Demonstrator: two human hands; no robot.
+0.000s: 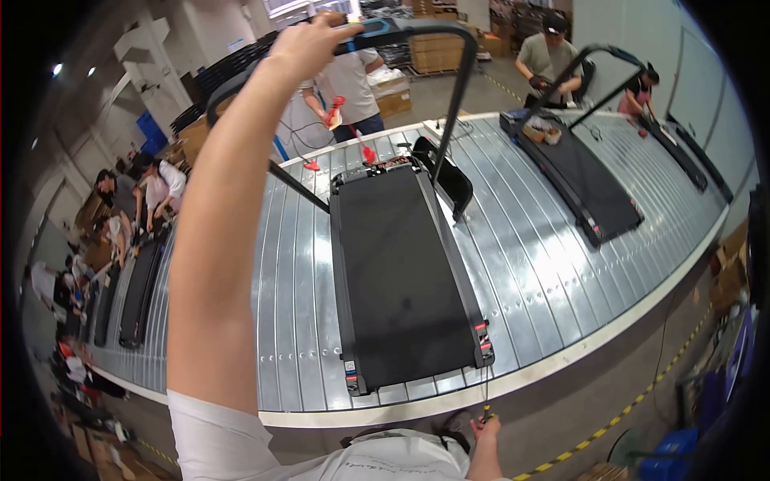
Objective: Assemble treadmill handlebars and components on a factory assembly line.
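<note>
A black folding treadmill [401,276] lies on the ribbed metal conveyor [529,264] in front of me, its handlebar frame [461,80] raised upright. My left hand [313,44] is stretched up and closed around the top bar of that handlebar. My right hand [486,425] hangs low by the conveyor's near edge, pinching a thin dark cord that runs up toward the treadmill's near right corner.
A second treadmill [589,180] lies farther right on the conveyor, with two people at it. Another person [349,88] stands behind my treadmill holding red clips. More treadmills and workers line the left end [132,280]. Cartons stack at the back; yellow-black floor tape [634,405] runs at right.
</note>
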